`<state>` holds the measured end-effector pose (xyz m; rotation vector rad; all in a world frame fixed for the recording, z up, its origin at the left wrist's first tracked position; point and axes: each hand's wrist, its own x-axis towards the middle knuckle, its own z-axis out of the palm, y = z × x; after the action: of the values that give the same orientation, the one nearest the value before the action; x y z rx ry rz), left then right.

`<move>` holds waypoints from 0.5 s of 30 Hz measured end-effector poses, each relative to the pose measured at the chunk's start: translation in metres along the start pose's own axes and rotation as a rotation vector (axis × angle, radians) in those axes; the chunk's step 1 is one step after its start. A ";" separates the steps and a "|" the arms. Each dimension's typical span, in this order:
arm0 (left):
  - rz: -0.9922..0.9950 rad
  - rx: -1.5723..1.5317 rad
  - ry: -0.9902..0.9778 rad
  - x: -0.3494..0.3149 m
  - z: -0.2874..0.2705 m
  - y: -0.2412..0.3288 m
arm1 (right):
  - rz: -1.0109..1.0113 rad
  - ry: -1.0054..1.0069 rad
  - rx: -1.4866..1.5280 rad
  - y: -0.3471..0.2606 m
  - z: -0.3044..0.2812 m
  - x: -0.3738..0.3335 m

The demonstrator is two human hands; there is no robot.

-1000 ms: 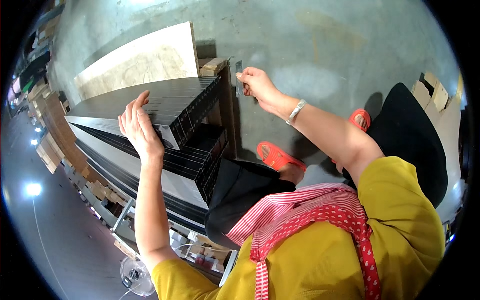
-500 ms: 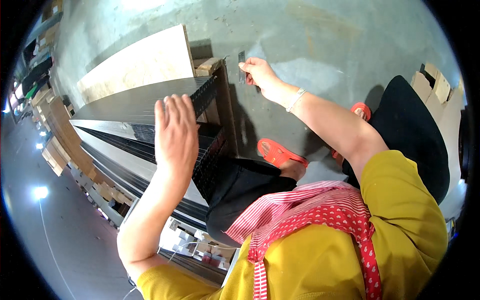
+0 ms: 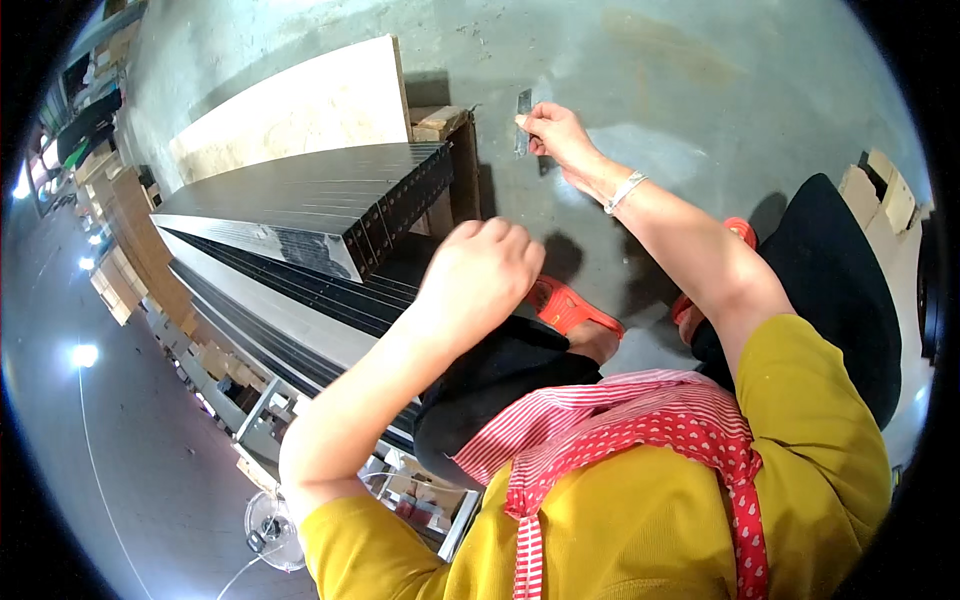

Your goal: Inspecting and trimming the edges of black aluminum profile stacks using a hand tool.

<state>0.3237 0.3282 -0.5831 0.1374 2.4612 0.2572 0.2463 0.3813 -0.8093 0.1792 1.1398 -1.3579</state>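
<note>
Held out over the floor, my right hand (image 3: 562, 138) pinches a small flat grey strip (image 3: 523, 118), partly see-through; its exact kind I cannot make out. My left hand (image 3: 485, 270) is curled into a loose fist above my knee, and its fingertips are hidden beneath it. Just left of that hand lies a stack of long black bars (image 3: 300, 195), with small round holes along their near ends. More long black and pale bars (image 3: 290, 310) lie below the stack.
A pale wooden board (image 3: 300, 105) stands along the stack's far side. Under the stack's end is a wooden support (image 3: 440, 122). Cardboard boxes (image 3: 880, 190) sit at the right, a fan (image 3: 275, 530) at the lower left. My feet wear red sandals (image 3: 575, 307).
My left hand has left the bars' end, moving right toward my body, and its fingers have curled in. My right hand has shifted slightly right, still pinching the strip.
</note>
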 end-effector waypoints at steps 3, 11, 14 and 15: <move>-0.222 0.013 0.398 -0.037 -0.052 -0.028 | -0.039 -0.069 -0.099 -0.009 0.012 -0.010; -0.596 0.093 0.346 -0.060 -0.036 -0.048 | -0.343 -0.118 -0.473 -0.017 0.047 -0.018; -0.548 0.205 0.291 -0.048 -0.027 -0.051 | -0.245 -0.121 -0.540 -0.019 0.051 -0.027; -0.530 0.243 0.244 -0.047 -0.026 -0.053 | -0.247 -0.122 -0.544 -0.019 0.052 -0.027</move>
<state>0.3422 0.2654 -0.5463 -0.4643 2.6519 -0.2702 0.2643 0.3584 -0.7547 -0.4433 1.4151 -1.2002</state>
